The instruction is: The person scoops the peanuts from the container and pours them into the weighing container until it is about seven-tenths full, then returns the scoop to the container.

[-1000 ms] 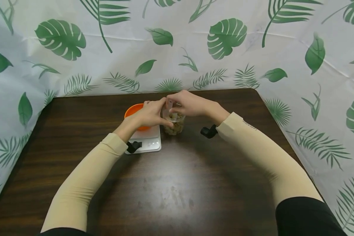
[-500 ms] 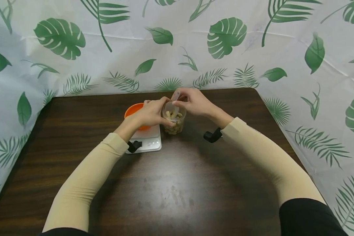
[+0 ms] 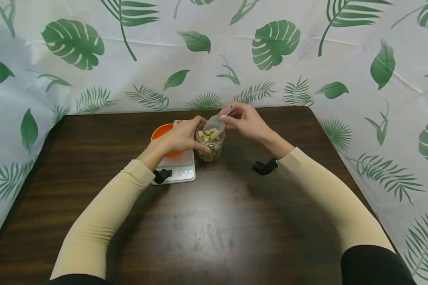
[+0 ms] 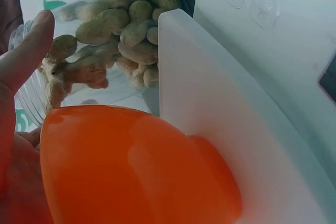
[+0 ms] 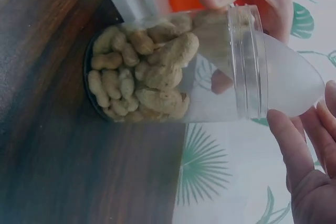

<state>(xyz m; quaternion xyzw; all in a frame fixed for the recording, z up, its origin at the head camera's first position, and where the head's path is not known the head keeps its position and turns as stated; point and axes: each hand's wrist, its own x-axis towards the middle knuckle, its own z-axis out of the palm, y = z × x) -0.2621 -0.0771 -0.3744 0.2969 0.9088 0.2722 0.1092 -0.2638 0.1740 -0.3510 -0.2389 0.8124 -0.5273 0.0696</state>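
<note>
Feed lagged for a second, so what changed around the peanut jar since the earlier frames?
The right hand drew back to its own side, lifting the clear scoop from deep in the jar to its rim. The left hand still grips the jar; orange bowl and scale stayed put.

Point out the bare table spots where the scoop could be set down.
Bare wood: the near table between the sleeves, left of the scale, and right of the jar. Crowded: jar, scale and orange bowl together, both hands there.
</note>
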